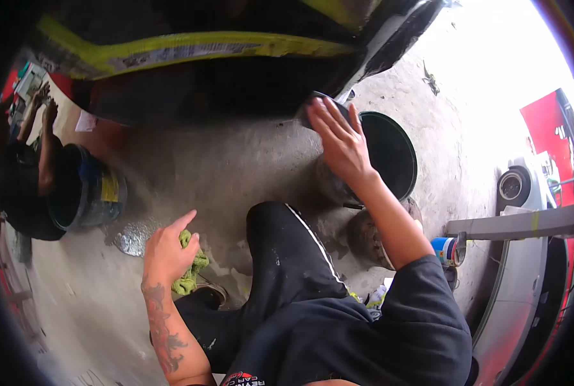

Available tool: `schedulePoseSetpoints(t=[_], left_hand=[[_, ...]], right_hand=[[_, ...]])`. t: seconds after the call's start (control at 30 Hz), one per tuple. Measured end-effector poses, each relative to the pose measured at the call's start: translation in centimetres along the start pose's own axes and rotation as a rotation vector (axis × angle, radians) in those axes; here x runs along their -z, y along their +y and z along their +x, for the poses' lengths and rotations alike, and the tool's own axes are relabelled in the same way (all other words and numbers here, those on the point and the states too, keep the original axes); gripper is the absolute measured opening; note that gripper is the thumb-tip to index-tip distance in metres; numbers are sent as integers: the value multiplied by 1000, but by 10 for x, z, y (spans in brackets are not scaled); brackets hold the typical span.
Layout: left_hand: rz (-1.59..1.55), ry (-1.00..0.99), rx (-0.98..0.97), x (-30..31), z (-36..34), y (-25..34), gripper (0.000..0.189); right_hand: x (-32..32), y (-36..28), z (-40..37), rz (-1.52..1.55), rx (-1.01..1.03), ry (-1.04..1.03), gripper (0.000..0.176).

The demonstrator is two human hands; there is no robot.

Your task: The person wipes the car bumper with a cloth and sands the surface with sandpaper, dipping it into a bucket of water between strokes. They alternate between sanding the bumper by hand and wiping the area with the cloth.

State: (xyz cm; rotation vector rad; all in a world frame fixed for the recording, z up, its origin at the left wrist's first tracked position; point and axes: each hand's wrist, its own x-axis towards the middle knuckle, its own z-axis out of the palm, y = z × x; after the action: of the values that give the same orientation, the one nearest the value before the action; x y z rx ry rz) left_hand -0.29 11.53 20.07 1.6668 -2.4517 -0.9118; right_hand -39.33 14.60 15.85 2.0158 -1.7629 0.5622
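Observation:
My right hand (pixel 342 143) is stretched toward the lower corner of a dark car bumper (pixel 223 90). Its fingers lie flat over a dark grey sheet (pixel 308 114) that looks like sandpaper, pressed at or close to the bumper's edge. Lower down on the left, my left hand (pixel 170 251) has a green cloth (pixel 194 264) hanging from its palm side, with index finger and thumb sticking out. Part of the cloth is hidden behind the hand. A strip of yellow-green masking tape (pixel 171 53) runs across the bumper above.
Under my right forearm stands a dark bucket (pixel 390 154), with a stained container (pixel 370 238) beside it. At left, another person's arms (pixel 46 141) are raised near a second bucket (pixel 84 186). A paint can (pixel 446 251) and a grey post (pixel 512 223) are at right. Water wets the floor (pixel 134 238).

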Motion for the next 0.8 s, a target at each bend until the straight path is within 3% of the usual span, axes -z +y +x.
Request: schedulePoseSetpoints(t=[0.13,0.23,0.33,0.4,0.5,0.63,0.7,0.77,0.8], left_hand=[[28,15,20,0,1,0,49],[23,36,-27,-6,5,-4,50],[0,-4,-137,-11,16,-15,50],[-42,76,-283,-20,24,-25,51],[-41,70,-252,-12,33,3,57],[80,332,-590,-9,64,22,66],[172,413,-597,-1,71,36,71],[30,422,-480,9,81,65,74],[133,515,-564,12,96,61,76]], right_hand=[[14,-2,-73,346,-533,196,47],[-7,-10,-150,1258,-1092,503,41],[19,-40,-180,1463,-1385,401,51],[13,-52,-211,1593,-1414,407,52],[21,-65,-219,1715,-1555,451,51],[28,-64,-245,1947,-1531,553,49],[41,-66,-254,1998,-1494,579,51],[50,-64,-261,2124,-1424,644,55],[54,-62,-265,2187,-1381,675,57]])
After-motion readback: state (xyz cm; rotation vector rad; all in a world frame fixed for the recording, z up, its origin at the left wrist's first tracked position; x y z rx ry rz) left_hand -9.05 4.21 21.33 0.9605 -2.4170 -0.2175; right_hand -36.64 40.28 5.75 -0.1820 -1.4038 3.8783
